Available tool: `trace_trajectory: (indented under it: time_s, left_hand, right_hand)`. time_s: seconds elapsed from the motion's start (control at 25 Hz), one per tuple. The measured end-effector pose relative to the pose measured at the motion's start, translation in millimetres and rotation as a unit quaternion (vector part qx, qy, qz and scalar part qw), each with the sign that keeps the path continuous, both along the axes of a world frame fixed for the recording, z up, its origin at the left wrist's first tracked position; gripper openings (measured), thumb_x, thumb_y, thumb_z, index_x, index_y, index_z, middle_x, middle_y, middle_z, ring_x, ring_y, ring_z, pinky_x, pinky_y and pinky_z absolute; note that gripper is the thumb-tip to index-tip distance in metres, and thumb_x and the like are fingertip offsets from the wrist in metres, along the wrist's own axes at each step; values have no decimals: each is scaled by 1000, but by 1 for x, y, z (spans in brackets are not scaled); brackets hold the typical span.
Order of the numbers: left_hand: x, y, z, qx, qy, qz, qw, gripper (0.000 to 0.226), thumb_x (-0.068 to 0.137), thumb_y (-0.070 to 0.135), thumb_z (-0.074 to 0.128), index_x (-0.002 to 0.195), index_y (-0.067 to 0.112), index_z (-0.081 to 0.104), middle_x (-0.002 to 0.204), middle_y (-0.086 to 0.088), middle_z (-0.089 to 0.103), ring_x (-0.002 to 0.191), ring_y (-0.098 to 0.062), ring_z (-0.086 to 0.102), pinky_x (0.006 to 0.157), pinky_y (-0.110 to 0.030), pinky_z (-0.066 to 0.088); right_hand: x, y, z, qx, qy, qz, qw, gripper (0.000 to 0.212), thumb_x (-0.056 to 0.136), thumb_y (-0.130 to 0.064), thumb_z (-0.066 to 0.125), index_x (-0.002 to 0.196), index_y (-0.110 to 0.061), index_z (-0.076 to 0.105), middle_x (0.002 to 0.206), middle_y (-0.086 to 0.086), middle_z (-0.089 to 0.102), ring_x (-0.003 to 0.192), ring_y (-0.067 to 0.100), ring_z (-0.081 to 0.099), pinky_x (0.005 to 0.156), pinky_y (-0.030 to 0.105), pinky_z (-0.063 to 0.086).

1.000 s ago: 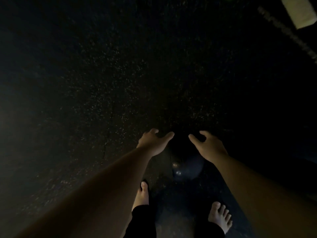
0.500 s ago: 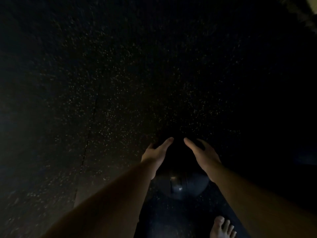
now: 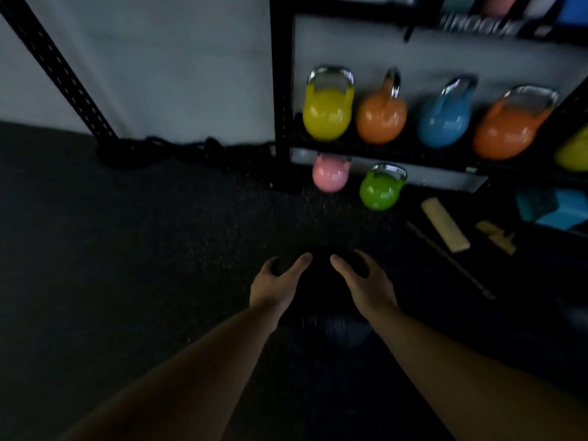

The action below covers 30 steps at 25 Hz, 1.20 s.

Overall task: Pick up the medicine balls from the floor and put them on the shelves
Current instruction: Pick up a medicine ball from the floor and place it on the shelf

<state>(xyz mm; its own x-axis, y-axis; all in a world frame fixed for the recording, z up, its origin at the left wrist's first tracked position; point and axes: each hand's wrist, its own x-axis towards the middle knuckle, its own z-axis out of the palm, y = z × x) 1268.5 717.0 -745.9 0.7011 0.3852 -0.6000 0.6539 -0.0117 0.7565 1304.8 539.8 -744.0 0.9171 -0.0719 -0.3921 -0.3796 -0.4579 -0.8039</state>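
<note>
1. Left hand [image 3: 276, 286] and right hand [image 3: 366, 283] cupped on either side of a black medicine ball [image 3: 319, 291], fingers spread over its top; grip grasping the ball from both flanks.
2. Ball dark against the dark floor [image 3: 127, 265], outline hard to trace; lifted or resting, cannot tell.
3. Beyond, a black shelf rack [image 3: 281, 90] carrying yellow [image 3: 327, 113], orange and blue kettlebells.
4. Pink [image 3: 329, 178] and green [image 3: 380, 192] kettlebells lower down, near the rack's foot.

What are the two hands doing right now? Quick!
Left hand: curled around the left side of the black medicine ball, holding it.
Right hand: curled around its right side, holding it too.
</note>
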Motion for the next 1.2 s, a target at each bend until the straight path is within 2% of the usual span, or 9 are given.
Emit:
trace_trajectory:
  time_s: [0.12, 0.28, 0.4, 0.52, 0.6, 0.72, 0.88, 1.04, 1.2]
  left_hand:
    - [41, 34, 171, 31, -124, -18, 992, 97, 70, 84, 72, 150, 31, 54, 144, -6, 63, 114, -27, 64, 91, -38, 55]
    - [71, 61, 388, 63, -270, -34, 960, 79, 70, 81, 73, 130, 30, 69, 123, -4, 73, 103, -25, 70, 93, -40, 59]
    - [80, 62, 523, 95, -350, -41, 931, 90, 61, 86, 71, 132, 31, 68, 123, -3, 73, 108, -28, 70, 97, -41, 58]
    - [89, 50, 620, 108, -430, -44, 895, 98, 57, 89, 71, 137, 32, 65, 124, 1, 73, 108, -25, 70, 94, -39, 59]
    - [103, 38, 663, 119, -468, -45, 874, 100, 56, 91, 70, 137, 32, 66, 125, 1, 73, 109, -25, 70, 96, -41, 59]
    - [141, 19, 696, 107, -490, -33, 864, 107, 54, 92, 69, 142, 31, 63, 129, 0, 71, 111, -25, 69, 92, -37, 58]
    - [221, -5, 702, 93, -502, -22, 859, 114, 53, 92, 70, 148, 31, 57, 134, -1, 68, 113, -24, 68, 92, -36, 57]
    - [303, -13, 696, 73, -510, 12, 857, 113, 54, 89, 73, 151, 33, 54, 137, 0, 66, 115, -23, 66, 94, -38, 58]
    - [400, -3, 702, 83, -522, 29, 848, 116, 52, 93, 71, 151, 34, 54, 137, 2, 67, 115, -21, 66, 92, -37, 58]
  right_hand:
    - [40, 29, 170, 24, -112, -4, 993, 81, 77, -78, 68, 143, -32, 57, 138, 0, 63, 128, 26, 59, 96, 32, 44]
    - [68, 56, 384, 61, -235, -13, 970, 89, 74, -81, 67, 147, -33, 54, 131, 0, 66, 128, 28, 60, 98, 31, 44]
    - [72, 57, 513, 105, -318, -16, 942, 101, 67, -86, 64, 152, -34, 49, 141, 2, 62, 129, 27, 59, 97, 30, 43]
    - [79, 46, 607, 127, -399, -30, 908, 103, 61, -90, 62, 148, -35, 52, 137, -2, 64, 126, 22, 60, 93, 24, 41]
    - [92, 36, 649, 133, -436, -34, 889, 100, 62, -90, 63, 146, -37, 53, 134, -3, 64, 126, 21, 60, 90, 24, 44]
    - [129, 17, 686, 146, -463, -12, 874, 110, 62, -90, 64, 154, -34, 45, 149, 2, 54, 132, 24, 55, 102, 31, 44]
    - [215, -7, 704, 124, -476, 19, 870, 112, 60, -91, 64, 156, -37, 42, 149, 4, 50, 133, 26, 54, 107, 40, 47]
    - [306, -12, 705, 125, -476, 59, 869, 111, 62, -89, 66, 157, -38, 40, 154, 1, 46, 136, 24, 50, 107, 37, 44]
    - [405, -1, 710, 129, -475, 61, 868, 111, 62, -88, 68, 157, -39, 39, 154, 1, 46, 136, 25, 50, 111, 44, 44]
